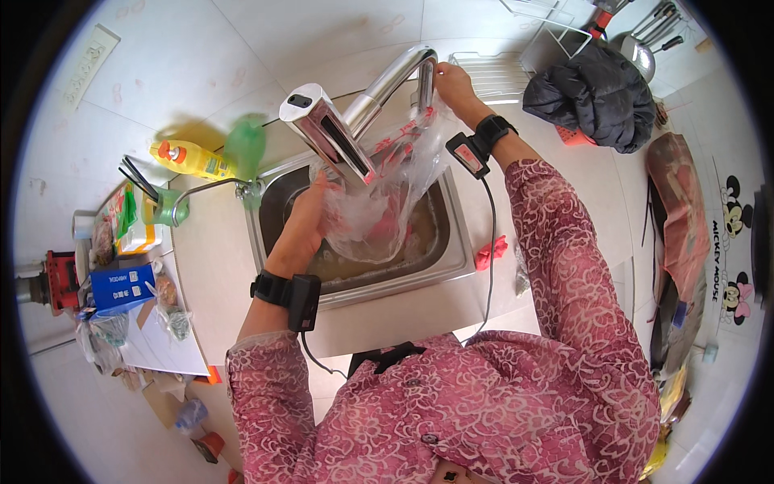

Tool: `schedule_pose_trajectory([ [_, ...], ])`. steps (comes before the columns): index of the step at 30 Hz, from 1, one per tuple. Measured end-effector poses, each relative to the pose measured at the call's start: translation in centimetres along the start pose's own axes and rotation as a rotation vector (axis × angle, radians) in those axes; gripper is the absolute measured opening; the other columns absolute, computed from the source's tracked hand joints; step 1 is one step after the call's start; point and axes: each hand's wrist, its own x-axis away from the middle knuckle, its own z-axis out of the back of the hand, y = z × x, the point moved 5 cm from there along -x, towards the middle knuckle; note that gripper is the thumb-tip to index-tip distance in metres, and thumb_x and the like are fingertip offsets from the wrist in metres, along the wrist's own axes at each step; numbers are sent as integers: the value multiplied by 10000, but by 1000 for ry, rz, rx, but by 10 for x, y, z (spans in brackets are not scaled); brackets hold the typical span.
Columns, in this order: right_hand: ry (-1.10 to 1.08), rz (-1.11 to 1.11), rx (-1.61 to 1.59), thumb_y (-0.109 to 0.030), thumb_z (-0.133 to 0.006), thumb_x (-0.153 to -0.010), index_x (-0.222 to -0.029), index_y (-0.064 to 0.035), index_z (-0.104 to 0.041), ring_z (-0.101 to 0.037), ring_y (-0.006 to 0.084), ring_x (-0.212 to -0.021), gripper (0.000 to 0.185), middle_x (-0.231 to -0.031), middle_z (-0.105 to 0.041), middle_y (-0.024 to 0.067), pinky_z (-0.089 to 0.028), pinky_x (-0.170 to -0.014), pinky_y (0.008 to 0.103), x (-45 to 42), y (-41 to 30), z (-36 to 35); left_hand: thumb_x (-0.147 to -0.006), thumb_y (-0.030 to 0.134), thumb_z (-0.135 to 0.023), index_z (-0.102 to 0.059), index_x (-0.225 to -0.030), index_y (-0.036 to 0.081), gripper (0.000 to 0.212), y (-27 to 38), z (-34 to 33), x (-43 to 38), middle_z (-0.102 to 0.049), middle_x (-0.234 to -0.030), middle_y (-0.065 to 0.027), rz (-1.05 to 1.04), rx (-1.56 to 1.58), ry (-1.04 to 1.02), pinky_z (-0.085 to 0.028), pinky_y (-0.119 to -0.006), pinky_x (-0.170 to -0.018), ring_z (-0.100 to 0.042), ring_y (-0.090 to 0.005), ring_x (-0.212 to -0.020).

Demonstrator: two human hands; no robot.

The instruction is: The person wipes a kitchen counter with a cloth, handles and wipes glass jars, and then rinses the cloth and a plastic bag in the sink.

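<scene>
A clear plastic bag [363, 218] with red printing hangs, spread out, over the stainless steel sink [462, 260]. My left hand [308, 212] grips the bag's left side, its fingertips partly hidden by plastic. Up at the back, my right hand [456, 88] has its fingers curled at the bag's upper end, right against the bent pipe of the chrome faucet [378, 103]. The faucet's broad head [326, 130] juts over the bag and covers part of it. Cloudy, brownish water [423, 242] with some foam lies in the basin. Reddish shapes show through the plastic.
A yellow detergent bottle [193, 160] and a green translucent bottle [245, 142] stand behind the sink's left corner. A red cloth [491, 253] lies to its right. A wire rack [490, 72] and a black puffy garment [595, 100] are back right. Cables trail from both wrist devices.
</scene>
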Motion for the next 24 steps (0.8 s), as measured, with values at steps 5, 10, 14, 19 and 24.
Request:
schedule_pose_trajectory([
  [5,15,23,129,-226,-536,-800,-858,-39,-641,-619,220,-698,222,-769,-656,101,-486,-620,320,-9,-3,-1,-922,313,-450,-558,-990,23,316,10,-18,27,-601,-893,-57,55,168,-264,-523,-336,-674,-605,-182,-816],
  [10,0,112,261,-239,-541,-794,-848,-26,-632,-619,237,-707,238,-753,-649,124,-484,-630,335,-32,10,-6,-924,208,-437,-500,-1159,57,286,16,-21,40,-596,-1011,-26,-10,61,-300,-523,-325,-681,-594,-142,-870],
  [14,-38,52,267,-242,-539,-800,-848,-19,-627,-619,252,-716,244,-752,-645,141,-474,-646,338,-29,9,-13,-924,190,-434,-502,-1149,64,268,19,-19,42,-595,-970,-6,-93,-6,-136,-519,-271,-597,-592,-105,-800],
  [19,-83,109,279,-232,-534,-793,-856,-14,-626,-618,265,-729,245,-760,-648,142,-470,-650,338,-30,6,-17,-930,202,-423,-508,-1138,82,255,23,-9,30,-593,-924,5,-165,8,-56,-500,-268,-548,-582,-95,-754],
  [24,-95,175,308,-202,-535,-766,-857,-5,-625,-620,269,-749,236,-767,-653,135,-463,-686,333,-39,17,-14,-935,217,-412,-523,-1064,91,212,24,-12,33,-543,-738,20,-118,-37,16,-431,-244,-427,-526,-88,-568],
])
